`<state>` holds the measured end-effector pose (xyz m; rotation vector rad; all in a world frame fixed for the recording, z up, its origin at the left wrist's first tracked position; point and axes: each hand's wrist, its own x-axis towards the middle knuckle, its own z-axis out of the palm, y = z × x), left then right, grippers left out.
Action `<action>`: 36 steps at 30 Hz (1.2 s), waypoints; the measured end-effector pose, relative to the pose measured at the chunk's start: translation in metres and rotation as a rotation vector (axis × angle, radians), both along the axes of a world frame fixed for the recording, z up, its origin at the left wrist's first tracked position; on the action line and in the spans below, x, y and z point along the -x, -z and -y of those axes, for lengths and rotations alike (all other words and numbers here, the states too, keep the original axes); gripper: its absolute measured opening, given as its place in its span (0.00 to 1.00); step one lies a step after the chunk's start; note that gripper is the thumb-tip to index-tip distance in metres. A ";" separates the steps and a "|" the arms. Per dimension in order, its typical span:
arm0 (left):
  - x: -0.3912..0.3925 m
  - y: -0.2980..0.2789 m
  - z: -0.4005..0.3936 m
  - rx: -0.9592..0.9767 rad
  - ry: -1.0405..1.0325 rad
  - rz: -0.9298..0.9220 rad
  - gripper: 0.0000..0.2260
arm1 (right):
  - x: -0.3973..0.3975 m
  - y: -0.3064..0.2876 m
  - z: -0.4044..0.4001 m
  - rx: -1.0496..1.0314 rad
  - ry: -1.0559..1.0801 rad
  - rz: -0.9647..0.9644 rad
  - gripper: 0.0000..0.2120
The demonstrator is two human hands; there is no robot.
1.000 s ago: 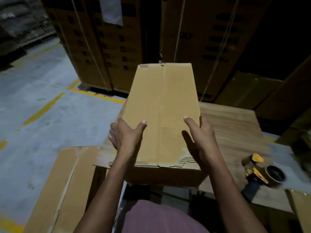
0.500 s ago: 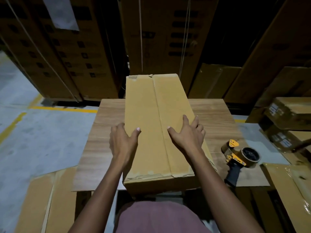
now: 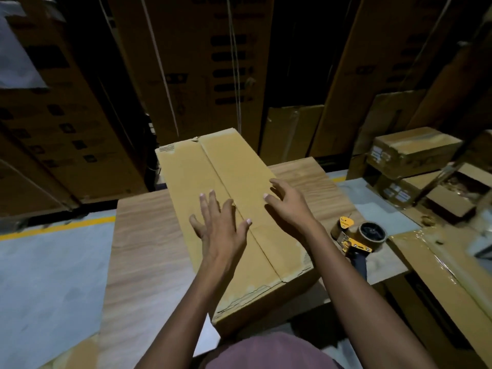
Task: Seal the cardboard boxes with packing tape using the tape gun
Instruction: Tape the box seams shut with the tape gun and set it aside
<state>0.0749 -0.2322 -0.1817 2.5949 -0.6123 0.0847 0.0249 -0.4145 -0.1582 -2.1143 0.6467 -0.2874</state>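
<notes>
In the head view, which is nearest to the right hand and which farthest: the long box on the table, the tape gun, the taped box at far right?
From the right hand:
1. Long box, directly under the hand, on the table.
2. Tape gun, lying on the table to the hand's right.
3. Taped box, far right and farther back, beyond the table.

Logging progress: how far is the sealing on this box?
Done: cardboard box sits on the table, flaps closed. In hand: left hand flat on top, right hand open over it. Left: seam shows no tape; tape gun lies unheld.
</notes>
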 end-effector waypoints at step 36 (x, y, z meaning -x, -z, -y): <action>0.104 -0.033 0.100 0.929 0.033 -0.425 0.05 | 0.124 0.006 0.096 -2.220 0.621 0.544 0.13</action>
